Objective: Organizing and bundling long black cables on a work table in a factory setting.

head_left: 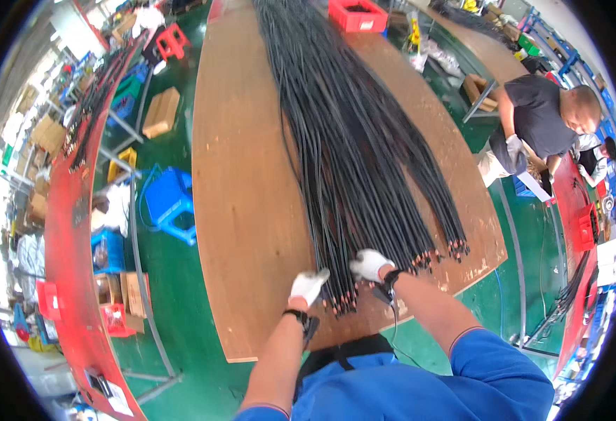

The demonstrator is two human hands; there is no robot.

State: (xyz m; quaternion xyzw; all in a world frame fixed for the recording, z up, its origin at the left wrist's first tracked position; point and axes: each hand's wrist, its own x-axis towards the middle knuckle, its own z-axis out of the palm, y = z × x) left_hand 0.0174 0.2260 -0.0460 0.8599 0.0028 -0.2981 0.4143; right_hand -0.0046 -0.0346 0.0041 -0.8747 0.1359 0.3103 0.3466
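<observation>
A long bundle of black cables [353, 168] runs down the brown table, fanning out toward me. Copper-coloured tips show at the near cable ends [341, 306]. My left hand [309, 286], in a white glove, is at the left edge of the bundle, its fingers closed against the outer cables. My right hand [371, 264], also gloved, lies over the cables a little farther right, fingers curled down among them. A narrow group of cables passes between both hands. Beneath the right palm, the cables it grips are partly hidden. Dark bands with small devices sit on both wrists.
The brown table [244, 210] has its near edge just before my body. A red crate [358, 15] stands at its far end. To the left are a blue stool [170, 202] and a long red bench [76, 238]. At right, a person [537, 116] handles a box.
</observation>
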